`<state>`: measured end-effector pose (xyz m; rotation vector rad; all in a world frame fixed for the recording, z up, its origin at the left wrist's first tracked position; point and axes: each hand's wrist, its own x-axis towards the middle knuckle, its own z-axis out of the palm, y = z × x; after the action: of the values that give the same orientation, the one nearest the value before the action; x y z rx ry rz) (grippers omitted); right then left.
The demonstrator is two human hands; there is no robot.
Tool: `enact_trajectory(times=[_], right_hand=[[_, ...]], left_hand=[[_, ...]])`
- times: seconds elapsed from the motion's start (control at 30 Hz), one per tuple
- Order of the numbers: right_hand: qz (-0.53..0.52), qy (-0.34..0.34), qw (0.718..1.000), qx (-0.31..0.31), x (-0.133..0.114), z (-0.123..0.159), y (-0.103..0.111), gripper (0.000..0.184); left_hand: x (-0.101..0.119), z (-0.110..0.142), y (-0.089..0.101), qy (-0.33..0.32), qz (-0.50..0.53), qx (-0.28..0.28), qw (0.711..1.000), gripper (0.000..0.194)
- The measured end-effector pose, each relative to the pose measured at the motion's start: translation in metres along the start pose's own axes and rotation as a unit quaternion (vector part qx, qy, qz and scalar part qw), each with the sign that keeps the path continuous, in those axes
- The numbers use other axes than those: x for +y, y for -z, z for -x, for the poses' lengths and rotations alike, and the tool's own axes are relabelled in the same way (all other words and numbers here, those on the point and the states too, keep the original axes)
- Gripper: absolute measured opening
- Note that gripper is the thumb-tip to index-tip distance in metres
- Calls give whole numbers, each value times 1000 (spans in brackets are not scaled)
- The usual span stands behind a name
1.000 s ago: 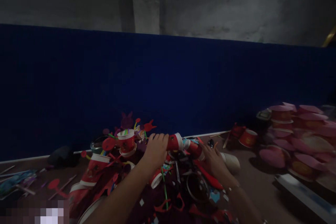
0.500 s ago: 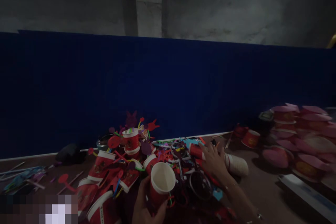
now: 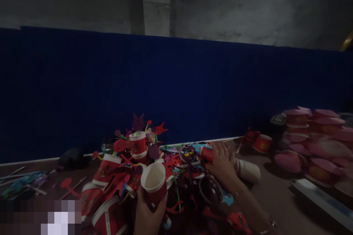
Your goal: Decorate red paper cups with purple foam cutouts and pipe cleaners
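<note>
In the head view my left hand [image 3: 149,209] is wrapped round a red paper cup [image 3: 158,191], whose white inside tilts toward me. My right hand [image 3: 223,165] is over a nested stack of paper cups [image 3: 249,170] lying on its side, fingers curved round its middle. The stack's pale end sticks out to the right of the hand, a red end to the left. Below and between my hands spreads a pile of small party items, among them dark round-framed glasses [image 3: 211,190] and red cut-out shapes [image 3: 238,221].
Red cups with straws and cut-outs [image 3: 138,143] crowd the left, beside larger red cups [image 3: 109,216]. Pink-topped red tubs [image 3: 325,147] are stacked at right, near a long white box [image 3: 322,200]. A single red cup [image 3: 262,143] stands behind. A blue panel [image 3: 176,88] borders the table.
My left hand has moved a little to the left with the paper cup, which tilts more. The right hand has shifted slightly, its fingers curling more over the stack.
</note>
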<state>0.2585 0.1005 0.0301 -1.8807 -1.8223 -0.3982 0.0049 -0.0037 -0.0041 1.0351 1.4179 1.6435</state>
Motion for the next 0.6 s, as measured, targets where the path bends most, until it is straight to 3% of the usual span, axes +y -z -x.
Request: enact_trajectory(times=[0.07,0.17,0.23,0.3,0.33,0.47,0.6], right_hand=[[-116,61,991,8,-21,3,9,46],[-169,143,975,-30,-61,21,16,25],[-204,178,961,-63,-88,36,15,43],[-225,166,956,-92,-111,48,12,65],[-222,146,959,-101,-120,51,10,68],[-223,109,959,-137,-135,46,-1,52],[-275,69,957,-60,-129,34,-16,39]], left_hand=[[-3,-3,2,1,17,6,1000,73],[-7,-5,5,-16,22,35,999,71],[-7,-4,6,-31,45,49,997,69],[-7,-2,7,-35,86,44,995,70],[-7,-2,7,-36,101,41,993,71],[-10,0,6,-21,117,47,992,74],[-13,-2,3,-7,133,64,989,76]])
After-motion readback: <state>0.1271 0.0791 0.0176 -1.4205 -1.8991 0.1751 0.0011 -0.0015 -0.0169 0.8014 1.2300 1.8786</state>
